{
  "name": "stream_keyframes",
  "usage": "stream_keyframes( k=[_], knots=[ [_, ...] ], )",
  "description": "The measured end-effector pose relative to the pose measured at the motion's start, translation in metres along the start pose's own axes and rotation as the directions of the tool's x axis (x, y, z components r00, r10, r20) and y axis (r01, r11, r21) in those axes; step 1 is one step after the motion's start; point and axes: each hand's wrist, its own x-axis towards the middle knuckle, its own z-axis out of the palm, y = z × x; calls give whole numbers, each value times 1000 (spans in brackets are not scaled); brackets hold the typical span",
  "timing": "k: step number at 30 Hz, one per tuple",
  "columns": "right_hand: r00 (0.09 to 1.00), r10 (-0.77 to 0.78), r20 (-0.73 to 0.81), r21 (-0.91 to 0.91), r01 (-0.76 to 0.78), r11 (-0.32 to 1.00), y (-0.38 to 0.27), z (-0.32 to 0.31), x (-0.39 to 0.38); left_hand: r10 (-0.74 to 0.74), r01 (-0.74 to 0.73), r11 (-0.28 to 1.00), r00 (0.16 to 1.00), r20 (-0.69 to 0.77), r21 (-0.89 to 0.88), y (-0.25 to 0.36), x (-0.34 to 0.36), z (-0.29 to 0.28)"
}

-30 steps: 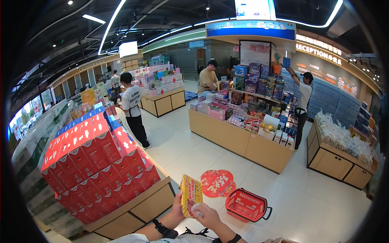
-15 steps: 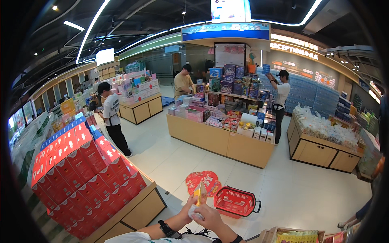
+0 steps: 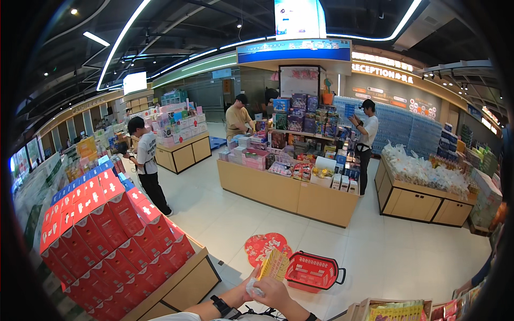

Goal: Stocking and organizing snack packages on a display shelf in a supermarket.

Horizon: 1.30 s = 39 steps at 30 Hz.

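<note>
Close to my body, my left hand [image 3: 244, 289] grips a yellow printed box [image 3: 274, 264], which tilts up and away from me. A whitish, crumpled piece [image 3: 254, 289], perhaps plastic wrap, shows between my hands near the box's lower end. My right hand [image 3: 274, 295] is closed over that whitish piece with bent fingers. Just past the box, a red shopping basket [image 3: 313, 271] with a black rim and handle stands on the floor. Beside it is a red floor sticker [image 3: 262, 247], partly covered by the box.
Stacked red cartons [image 3: 107, 230] fill a display stand at left. A wooden display counter [image 3: 284, 195] holds boxed goods ahead. Bagged goods lie on another stand [image 3: 412, 200] at right. Packets sit in a crate [image 3: 396, 311] at lower right. Several people stand around the displays.
The yellow box has turned, showing more of its broad printed face. Both hands sit slightly lower in the picture. The view has shifted a little.
</note>
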Motion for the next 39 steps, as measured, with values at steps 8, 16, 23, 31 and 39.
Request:
stream_keyframes(
  k=[8,16,23,31,39],
  knots=[
    [998,-56,-37,119,60,991,-25,29,34,98,-88,993,986,132,-73,25,-22,-17],
    [994,-103,33,1,103,995,-40,71,61,203,-203,979,975,84,-13,59,-57,-86],
    [991,23,133,-86,-11,996,-66,115,90,496,-475,841,868,-18,260,105,-100,-117],
    [967,252,46,-334,-223,916,-73,125,131,274,-264,897,961,21,354,139,-134,-138],
    [826,488,-280,-403,-563,721,-58,111,140,168,-224,912,968,186,343,158,-146,-124]
  ],
)
